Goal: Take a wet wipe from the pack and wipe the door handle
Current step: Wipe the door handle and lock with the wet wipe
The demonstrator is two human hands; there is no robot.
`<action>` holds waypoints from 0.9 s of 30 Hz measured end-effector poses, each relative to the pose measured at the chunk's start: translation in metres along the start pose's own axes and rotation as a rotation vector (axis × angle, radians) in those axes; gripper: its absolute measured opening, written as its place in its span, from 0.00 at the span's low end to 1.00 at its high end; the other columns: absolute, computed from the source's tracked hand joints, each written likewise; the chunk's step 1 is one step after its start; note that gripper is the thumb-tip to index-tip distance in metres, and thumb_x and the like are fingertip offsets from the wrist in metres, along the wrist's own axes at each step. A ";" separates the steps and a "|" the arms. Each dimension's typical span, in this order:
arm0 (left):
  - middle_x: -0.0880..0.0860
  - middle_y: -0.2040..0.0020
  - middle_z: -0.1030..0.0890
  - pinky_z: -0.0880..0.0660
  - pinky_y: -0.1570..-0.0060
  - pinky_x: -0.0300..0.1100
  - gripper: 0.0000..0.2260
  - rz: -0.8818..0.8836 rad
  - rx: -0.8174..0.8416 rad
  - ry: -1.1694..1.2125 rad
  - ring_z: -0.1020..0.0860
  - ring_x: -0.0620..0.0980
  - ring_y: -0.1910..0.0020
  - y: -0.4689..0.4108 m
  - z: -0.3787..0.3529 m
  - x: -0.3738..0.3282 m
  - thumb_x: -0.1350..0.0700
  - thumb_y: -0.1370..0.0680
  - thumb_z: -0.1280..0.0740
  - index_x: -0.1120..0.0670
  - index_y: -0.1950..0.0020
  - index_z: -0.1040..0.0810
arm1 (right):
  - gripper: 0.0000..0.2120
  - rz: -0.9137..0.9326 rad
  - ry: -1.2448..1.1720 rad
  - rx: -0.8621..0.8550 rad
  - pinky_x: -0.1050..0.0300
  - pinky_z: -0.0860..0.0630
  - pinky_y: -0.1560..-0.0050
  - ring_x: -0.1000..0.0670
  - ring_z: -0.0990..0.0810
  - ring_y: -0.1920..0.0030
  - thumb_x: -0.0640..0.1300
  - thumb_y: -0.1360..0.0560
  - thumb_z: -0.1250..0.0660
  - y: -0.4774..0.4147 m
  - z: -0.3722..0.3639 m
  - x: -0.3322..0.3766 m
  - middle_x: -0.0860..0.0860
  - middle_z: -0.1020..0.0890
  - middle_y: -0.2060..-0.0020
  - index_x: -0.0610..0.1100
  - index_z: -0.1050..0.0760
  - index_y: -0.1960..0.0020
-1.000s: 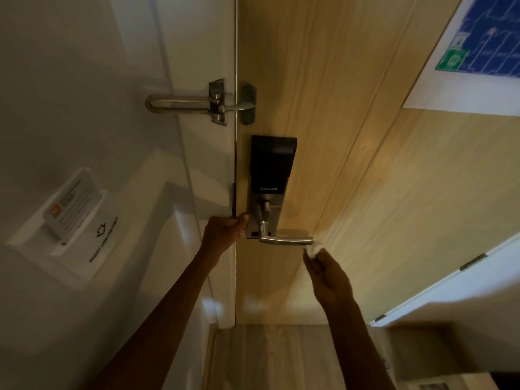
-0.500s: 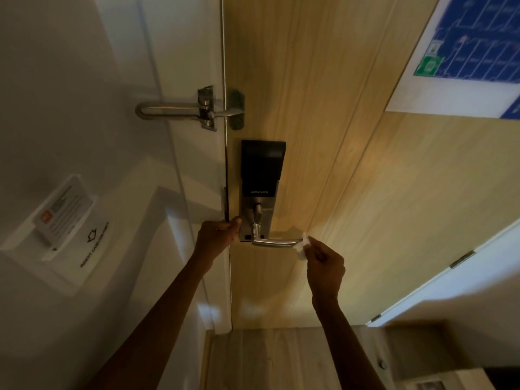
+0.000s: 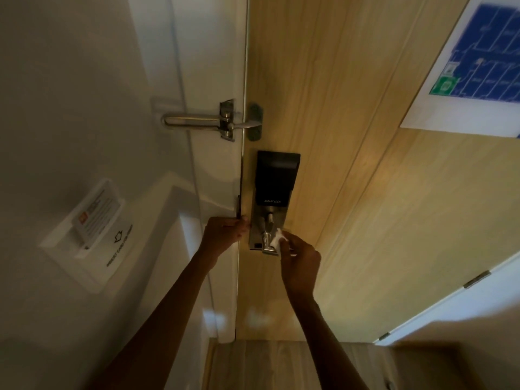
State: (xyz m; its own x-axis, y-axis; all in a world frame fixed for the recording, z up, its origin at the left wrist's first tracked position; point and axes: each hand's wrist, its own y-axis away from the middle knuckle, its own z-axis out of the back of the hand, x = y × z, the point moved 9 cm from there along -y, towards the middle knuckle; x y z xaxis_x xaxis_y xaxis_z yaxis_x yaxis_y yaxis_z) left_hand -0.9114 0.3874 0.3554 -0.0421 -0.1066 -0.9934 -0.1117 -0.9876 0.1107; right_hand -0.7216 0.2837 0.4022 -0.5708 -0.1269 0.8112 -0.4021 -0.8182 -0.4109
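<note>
Right hand (image 3: 301, 260) pinching a white wet wipe (image 3: 279, 238) between thumb and fingertips, wipe pressed against the metal door handle (image 3: 268, 243) near its pivot end. Most of the lever is hidden behind that hand; only the stub by the lock plate shows. Left hand (image 3: 223, 233) curled closed around the edge of the wooden door (image 3: 351, 192), level with the handle, fingers wrapped into the gap at the white frame (image 3: 216, 164).

Handle sits at the bottom of a smart lock (image 3: 274, 181): black upper panel, "SMART LOCK" lettering, silver plate below. Above it, a metal swing-bar door guard (image 3: 213, 121) spans frame and door, bar lying toward the frame side.

Wall to the left carries a white key-card holder (image 3: 84, 237) with a card in the slot and an arrow printed on it. Blue floor-plan sign (image 3: 475, 66) fixed to the door upper right. Wood-look floor (image 3: 267, 364) at the bottom. Wipe pack not visible. Lighting dim.
</note>
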 end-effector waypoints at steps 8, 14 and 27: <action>0.58 0.49 0.14 0.21 0.40 0.51 0.11 0.055 0.039 -0.007 0.16 0.55 0.45 -0.005 -0.002 0.001 0.48 0.23 0.31 0.54 0.51 0.15 | 0.03 0.073 0.223 0.063 0.67 0.27 0.55 0.54 0.20 0.61 0.41 0.26 0.31 -0.005 -0.049 0.005 0.48 0.16 0.55 0.44 0.18 0.54; 0.59 0.52 0.13 0.20 0.42 0.54 0.16 0.021 0.053 -0.054 0.15 0.56 0.48 -0.005 0.000 0.002 0.43 0.24 0.30 0.55 0.52 0.13 | 0.09 0.234 0.373 0.242 0.60 0.30 0.43 0.50 0.23 0.46 0.48 0.26 0.32 0.003 -0.054 0.002 0.52 0.18 0.49 0.49 0.19 0.47; 0.63 0.51 0.14 0.20 0.42 0.56 0.19 0.005 0.039 -0.052 0.16 0.60 0.47 -0.006 0.000 0.003 0.43 0.25 0.30 0.59 0.52 0.14 | 0.07 0.094 0.165 0.194 0.60 0.21 0.53 0.57 0.21 0.55 0.45 0.27 0.29 -0.001 -0.046 0.006 0.51 0.18 0.52 0.45 0.19 0.49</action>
State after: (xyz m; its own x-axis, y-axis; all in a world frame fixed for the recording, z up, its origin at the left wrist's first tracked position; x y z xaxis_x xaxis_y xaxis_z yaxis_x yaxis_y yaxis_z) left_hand -0.9105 0.3929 0.3522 -0.0944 -0.1044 -0.9900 -0.1498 -0.9817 0.1178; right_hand -0.7574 0.3098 0.3886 -0.7143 -0.1277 0.6881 -0.2061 -0.9013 -0.3811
